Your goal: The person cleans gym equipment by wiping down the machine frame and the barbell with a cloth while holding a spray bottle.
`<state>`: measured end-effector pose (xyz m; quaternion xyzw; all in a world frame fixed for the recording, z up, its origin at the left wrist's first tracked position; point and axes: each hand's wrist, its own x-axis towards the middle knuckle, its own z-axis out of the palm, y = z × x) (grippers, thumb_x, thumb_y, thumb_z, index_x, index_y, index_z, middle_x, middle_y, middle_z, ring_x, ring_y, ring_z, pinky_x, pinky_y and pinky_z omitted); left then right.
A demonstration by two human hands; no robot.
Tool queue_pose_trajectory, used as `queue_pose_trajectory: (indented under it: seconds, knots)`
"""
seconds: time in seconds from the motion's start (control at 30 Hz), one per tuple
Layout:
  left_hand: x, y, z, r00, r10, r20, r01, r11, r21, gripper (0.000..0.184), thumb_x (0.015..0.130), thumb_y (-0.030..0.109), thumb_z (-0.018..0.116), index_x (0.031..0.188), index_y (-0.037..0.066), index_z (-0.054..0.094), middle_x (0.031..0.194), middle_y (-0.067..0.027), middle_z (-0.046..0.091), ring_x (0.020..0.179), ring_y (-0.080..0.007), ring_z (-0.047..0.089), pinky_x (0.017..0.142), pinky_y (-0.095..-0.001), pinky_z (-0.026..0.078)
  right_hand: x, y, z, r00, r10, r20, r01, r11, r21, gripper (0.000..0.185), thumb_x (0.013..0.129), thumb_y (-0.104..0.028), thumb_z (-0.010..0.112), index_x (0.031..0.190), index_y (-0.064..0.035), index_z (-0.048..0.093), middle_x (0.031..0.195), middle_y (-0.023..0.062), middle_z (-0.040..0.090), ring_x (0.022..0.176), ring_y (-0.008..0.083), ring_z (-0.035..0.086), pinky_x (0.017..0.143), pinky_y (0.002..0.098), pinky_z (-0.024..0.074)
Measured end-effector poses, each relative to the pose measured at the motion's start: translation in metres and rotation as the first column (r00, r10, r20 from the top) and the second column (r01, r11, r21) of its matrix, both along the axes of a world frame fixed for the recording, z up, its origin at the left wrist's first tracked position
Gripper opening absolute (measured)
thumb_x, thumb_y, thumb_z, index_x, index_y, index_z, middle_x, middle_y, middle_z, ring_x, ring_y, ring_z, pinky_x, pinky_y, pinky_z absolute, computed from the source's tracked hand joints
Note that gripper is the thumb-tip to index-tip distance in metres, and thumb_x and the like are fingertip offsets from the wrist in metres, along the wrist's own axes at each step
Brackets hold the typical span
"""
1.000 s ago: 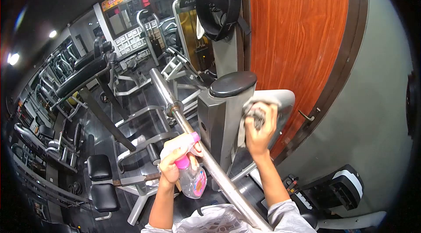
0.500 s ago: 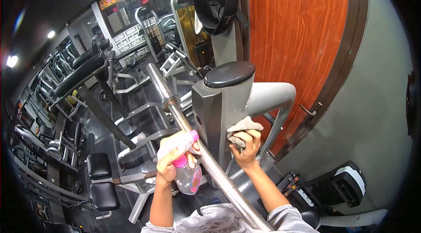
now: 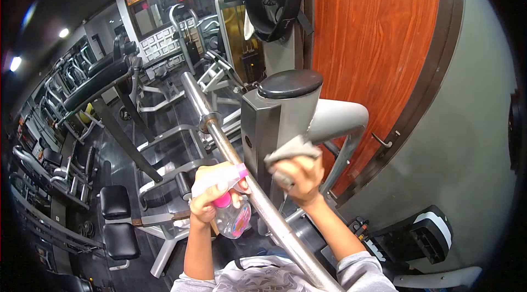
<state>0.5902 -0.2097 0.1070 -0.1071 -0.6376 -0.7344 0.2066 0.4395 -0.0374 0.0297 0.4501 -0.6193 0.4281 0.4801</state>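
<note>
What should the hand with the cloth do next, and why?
Probably a gentle wipe down the grey machine post: the right hand has the cloth bunched in front of it, though I can't tell if they touch. The left hand holds the spray bottle off to the left, so it seems out of the way.
</note>
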Motion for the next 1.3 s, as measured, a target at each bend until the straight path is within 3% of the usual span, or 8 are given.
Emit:
queue_pose_trajectory:
  seconds: [0.23,0.37,0.7,0.77,0.9,1.0,1.1,1.3]
  knots:
    - [-0.002,0.006,0.005,0.998,0.07,0.009,-0.07,0.997,-0.028,0.057,0.08,0.038,0.063,0.097,-0.016,0.066,0.083,-0.0238,0.071,0.053,-0.0233,0.068,0.05,-0.0291,0.057,0.003,-0.004,0.034,0.998,0.024,-0.056,-0.026,0.999,-0.034,0.034,0.067,-0.024,0.088,0.1,-0.027,0.077,0.101,-0.0045,0.064,0.088,0.0247,0.065,0.068,0.0359,0.0572]
    - [-0.002,0.008,0.005,0.997,0.078,0.019,-0.078,0.997,-0.025,0.056,0.08,0.038,0.063,0.096,-0.016,0.066,0.083,-0.0239,0.071,0.054,-0.023,0.068,0.05,-0.0288,0.057,0.018,-0.011,0.082,0.998,0.023,0.06,-0.018,0.996,-0.089,0.033,0.068,-0.024,0.088,0.099,-0.0253,0.077,0.101,-0.0024,0.064,0.09,0.0245,0.064,0.074,0.0356,0.0547]
    - [-0.004,0.005,0.003,1.0,0.005,-0.027,-0.006,0.999,-0.035,0.051,0.091,0.033,0.061,0.107,-0.015,0.067,0.091,-0.0178,0.071,0.061,-0.0186,0.068,0.057,-0.0259,0.055,-0.009,0.007,-0.037,0.989,0.063,-0.136,-0.049,0.994,0.101,0.036,0.067,-0.024,0.085,0.1,-0.0345,0.076,0.105,-0.007,0.056,0.099,0.0212,0.063,0.08,0.0418,0.058]
    - [-0.004,0.004,0.006,1.0,0.004,0.001,-0.004,0.998,-0.055,0.05,0.091,0.033,0.061,0.108,-0.014,0.066,0.093,-0.0176,0.071,0.061,-0.0187,0.068,0.059,-0.0264,0.055,-0.016,0.009,-0.03,0.992,0.007,-0.126,0.004,0.996,0.086,0.026,0.071,-0.028,0.084,0.095,-0.0298,0.075,0.109,-0.0036,0.054,0.107,0.0289,0.06,0.09,0.0518,0.0548]
    - [0.0,0.005,0.026,0.993,-0.035,0.112,0.049,0.991,-0.124,0.048,0.093,0.031,0.06,0.113,-0.013,0.066,0.098,-0.0165,0.071,0.063,-0.0188,0.068,0.063,-0.0277,0.055,-0.037,0.014,0.006,0.979,-0.203,0.0,0.202,0.976,-0.086,0.025,0.079,-0.013,0.077,0.102,-0.017,0.07,0.11,0.0095,0.056,0.107,0.0353,0.059,0.092,0.0474,0.0492]
    - [0.005,0.012,0.047,0.988,-0.019,0.155,0.058,0.966,-0.253,0.042,0.096,0.026,0.059,0.116,-0.011,0.065,0.101,-0.0153,0.071,0.064,-0.0183,0.068,0.063,-0.0282,0.055,-0.052,0.025,0.04,0.923,-0.115,0.369,0.19,0.966,-0.175,0.028,0.084,-0.015,0.072,0.111,-0.009,0.07,0.118,0.0127,0.061,0.107,0.0347,0.06,0.095,0.0443,0.0481]
    - [0.006,0.028,0.072,0.96,0.025,0.278,0.061,0.953,-0.297,0.034,0.098,0.019,0.058,0.116,-0.01,0.065,0.101,-0.0144,0.071,0.064,-0.0176,0.068,0.063,-0.0284,0.054,-0.059,0.03,0.043,0.884,-0.011,0.468,0.155,0.95,-0.271,0.023,0.087,-0.009,0.067,0.11,-0.0059,0.07,0.114,0.0136,0.062,0.108,0.0322,0.063,0.094,0.0415,0.0505]
    - [-0.012,0.049,0.099,0.937,-0.026,0.348,0.154,0.926,-0.346,0.033,0.104,0.021,0.056,0.116,-0.008,0.066,0.095,-0.0099,0.071,0.062,-0.0152,0.068,0.061,-0.0271,0.054,-0.043,0.017,0.066,0.931,0.036,0.362,0.06,0.967,-0.249,0.026,0.086,-0.009,0.07,0.112,-0.0059,0.07,0.113,0.0147,0.065,0.104,0.0328,0.066,0.091,0.0415,0.0527]
